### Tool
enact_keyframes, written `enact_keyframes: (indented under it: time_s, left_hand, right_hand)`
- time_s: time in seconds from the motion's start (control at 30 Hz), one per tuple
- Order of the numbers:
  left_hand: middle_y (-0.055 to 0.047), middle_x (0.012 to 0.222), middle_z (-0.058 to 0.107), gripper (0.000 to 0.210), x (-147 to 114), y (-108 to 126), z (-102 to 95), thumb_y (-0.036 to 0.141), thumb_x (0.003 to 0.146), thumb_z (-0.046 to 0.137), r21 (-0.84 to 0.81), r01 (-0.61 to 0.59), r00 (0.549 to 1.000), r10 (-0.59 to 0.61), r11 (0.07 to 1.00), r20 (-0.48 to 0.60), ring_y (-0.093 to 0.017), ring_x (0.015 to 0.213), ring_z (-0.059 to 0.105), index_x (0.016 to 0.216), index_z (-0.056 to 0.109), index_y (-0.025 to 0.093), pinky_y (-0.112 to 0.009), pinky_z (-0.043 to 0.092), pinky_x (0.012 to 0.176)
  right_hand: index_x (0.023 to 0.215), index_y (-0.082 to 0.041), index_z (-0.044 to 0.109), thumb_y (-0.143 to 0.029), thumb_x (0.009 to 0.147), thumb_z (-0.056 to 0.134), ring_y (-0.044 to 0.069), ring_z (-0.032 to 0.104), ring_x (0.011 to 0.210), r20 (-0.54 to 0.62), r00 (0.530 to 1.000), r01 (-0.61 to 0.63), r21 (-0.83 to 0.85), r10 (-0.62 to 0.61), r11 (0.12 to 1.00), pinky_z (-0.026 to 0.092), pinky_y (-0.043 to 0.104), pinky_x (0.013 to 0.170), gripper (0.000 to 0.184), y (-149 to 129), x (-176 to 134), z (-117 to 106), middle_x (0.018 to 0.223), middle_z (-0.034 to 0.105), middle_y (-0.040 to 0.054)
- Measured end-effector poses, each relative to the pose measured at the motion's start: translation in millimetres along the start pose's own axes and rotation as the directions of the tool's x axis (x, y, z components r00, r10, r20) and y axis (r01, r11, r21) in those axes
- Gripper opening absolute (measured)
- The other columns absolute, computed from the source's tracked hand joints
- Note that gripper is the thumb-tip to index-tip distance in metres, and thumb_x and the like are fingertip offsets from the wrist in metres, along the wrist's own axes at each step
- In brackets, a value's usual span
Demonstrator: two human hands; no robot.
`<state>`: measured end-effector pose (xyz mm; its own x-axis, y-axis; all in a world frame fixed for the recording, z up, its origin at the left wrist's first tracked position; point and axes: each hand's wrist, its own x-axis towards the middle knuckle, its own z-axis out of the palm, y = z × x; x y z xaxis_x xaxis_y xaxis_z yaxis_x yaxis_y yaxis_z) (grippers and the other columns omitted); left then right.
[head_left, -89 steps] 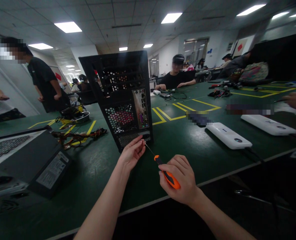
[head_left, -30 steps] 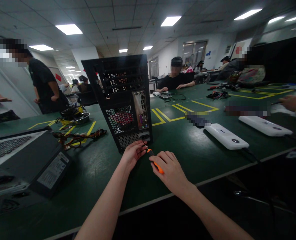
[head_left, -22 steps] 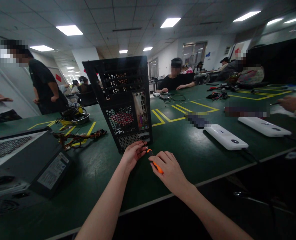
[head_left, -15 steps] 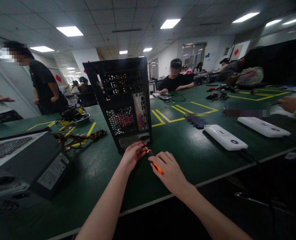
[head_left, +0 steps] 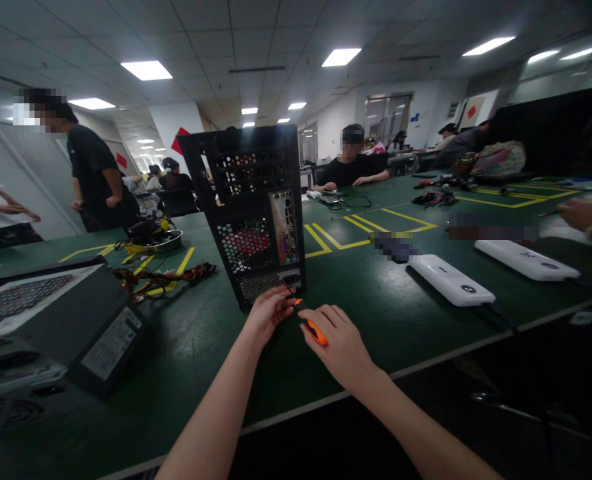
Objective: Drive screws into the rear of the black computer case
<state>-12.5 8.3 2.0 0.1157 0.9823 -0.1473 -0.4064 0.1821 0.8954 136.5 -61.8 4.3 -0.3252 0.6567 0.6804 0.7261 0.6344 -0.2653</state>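
Observation:
A black computer tower (head_left: pixel 243 160) stands upright on the green table, its back panel with ports and honeycomb vents facing me. My right hand (head_left: pixel 336 337) is closed around the orange and black handle of a screwdriver (head_left: pixel 316 330). Its thin shaft points up and left to the bottom of the back panel, by the power socket. Beside that shaft, my left hand (head_left: pixel 269 312) has its fingers bent and drawn together at the lower edge of the tower. Whatever its fingertips hold is too small to make out.
A grey power supply unit (head_left: pixel 61 333) lies at the near left, with bundled cables (head_left: pixel 171 280) and a metal bowl (head_left: pixel 169 241) behind it. Two white power banks (head_left: pixel 451 279) lie at the right. A co-worker (head_left: pixel 352 160) sits across the table; another person's hand (head_left: pixel 589 213) reaches in at the right.
The view has shifted slightly, so the tower appears a little lower and further right. Both hands keep nearly the same pose, with the screwdriver still at the bottom of the back panel.

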Motion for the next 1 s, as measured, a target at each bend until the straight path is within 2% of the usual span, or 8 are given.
enact_keyframes:
  time_s: [0.33, 0.47, 0.53, 0.6, 0.67, 0.83, 0.93, 1.0]
  left_hand:
    - [-0.011, 0.099, 0.058, 0.015, -1, 1, 1.4, 0.01, 0.07, 0.051, 0.011, -0.019, 1.0, 0.019, 1.0, 0.018, -0.011, 0.067, 0.058, 0.084, 0.055, 0.012, -0.019, 0.047, 0.054]
    - [-0.01, 0.098, 0.058, 0.012, -2, -1, 2.7, 0.01, 0.07, 0.049, 0.018, -0.014, 0.999, 0.015, 1.0, -0.046, -0.01, 0.063, 0.058, 0.08, 0.055, 0.015, -0.019, 0.045, 0.052]
    - [-0.011, 0.098, 0.058, 0.012, 0, -2, 2.1, 0.011, 0.069, 0.05, -0.002, -0.017, 0.999, 0.017, 1.0, -0.035, -0.01, 0.061, 0.057, 0.079, 0.055, 0.015, -0.019, 0.044, 0.051]
    - [-0.012, 0.095, 0.059, 0.015, 2, -3, 0.7, 0.011, 0.066, 0.053, -0.029, -0.018, 1.0, 0.017, 0.999, -0.025, -0.009, 0.058, 0.057, 0.081, 0.055, 0.012, -0.019, 0.043, 0.049]
    - [-0.013, 0.094, 0.059, 0.018, 4, -3, -0.4, 0.013, 0.064, 0.055, -0.044, -0.038, 0.999, 0.038, 0.998, -0.014, -0.01, 0.058, 0.057, 0.082, 0.055, 0.011, -0.02, 0.043, 0.049]
    - [-0.012, 0.09, 0.06, 0.017, 1, 0, 1.1, 0.011, 0.063, 0.055, -0.047, -0.025, 0.999, 0.023, 0.999, -0.039, -0.009, 0.054, 0.056, 0.079, 0.055, 0.009, -0.022, 0.043, 0.049]
    - [-0.012, 0.089, 0.06, 0.017, 1, 1, 2.0, 0.01, 0.062, 0.055, -0.055, -0.007, 0.999, 0.005, 0.998, -0.036, -0.011, 0.055, 0.057, 0.079, 0.055, 0.009, -0.022, 0.044, 0.049]
    - [-0.012, 0.088, 0.06, 0.017, 1, 1, 1.9, 0.009, 0.062, 0.055, -0.063, 0.015, 0.999, -0.017, 0.998, -0.038, -0.012, 0.058, 0.059, 0.079, 0.054, 0.01, -0.022, 0.044, 0.049]
  right_hand:
    - [0.096, -0.018, 0.052, -0.021, 0.081, 0.041, 0.016, 0.049, 0.077, -0.034, 0.999, -0.014, -0.084, 0.011, 0.996, 0.037, 0.03, 0.069, 0.019, -3, 3, 2, 0.081, 0.056, 0.0042]
    - [0.091, -0.017, 0.055, -0.024, 0.082, 0.039, 0.015, 0.051, 0.068, -0.114, 0.992, 0.028, -0.217, -0.054, 0.976, 0.037, 0.029, 0.065, 0.019, -11, 6, 3, 0.072, 0.055, 0.0043]
    - [0.087, -0.017, 0.055, -0.028, 0.083, 0.036, 0.016, 0.051, 0.066, -0.135, 0.985, 0.067, -0.261, -0.105, 0.963, 0.037, 0.029, 0.063, 0.022, -15, 8, 5, 0.071, 0.055, 0.005]
    - [0.085, -0.017, 0.054, -0.03, 0.084, 0.032, 0.016, 0.051, 0.066, -0.136, 0.978, 0.118, -0.265, -0.158, 0.957, 0.037, 0.03, 0.062, 0.026, -17, 11, 7, 0.07, 0.055, 0.0055]
    - [0.089, -0.018, 0.052, -0.031, 0.084, 0.029, 0.017, 0.051, 0.068, -0.088, 0.977, 0.166, -0.241, -0.192, 0.956, 0.038, 0.031, 0.062, 0.027, -16, 12, 10, 0.075, 0.055, 0.0065]
    - [0.092, -0.018, 0.052, -0.027, 0.083, 0.024, 0.019, 0.053, 0.071, -0.038, 0.964, 0.244, -0.26, -0.263, 0.934, 0.041, 0.033, 0.061, 0.03, -10, 11, 11, 0.081, 0.056, 0.0081]
    - [0.095, -0.019, 0.05, -0.032, 0.084, 0.024, 0.017, 0.055, 0.066, -0.051, 0.981, 0.171, -0.247, -0.189, 0.954, 0.043, 0.03, 0.055, 0.032, -6, 10, 8, 0.076, 0.057, 0.006]
    - [0.096, -0.02, 0.049, -0.037, 0.083, 0.027, 0.016, 0.055, 0.058, -0.064, 0.996, 0.045, -0.235, -0.062, 0.971, 0.041, 0.026, 0.045, 0.03, -6, 10, 5, 0.068, 0.057, 0.0035]
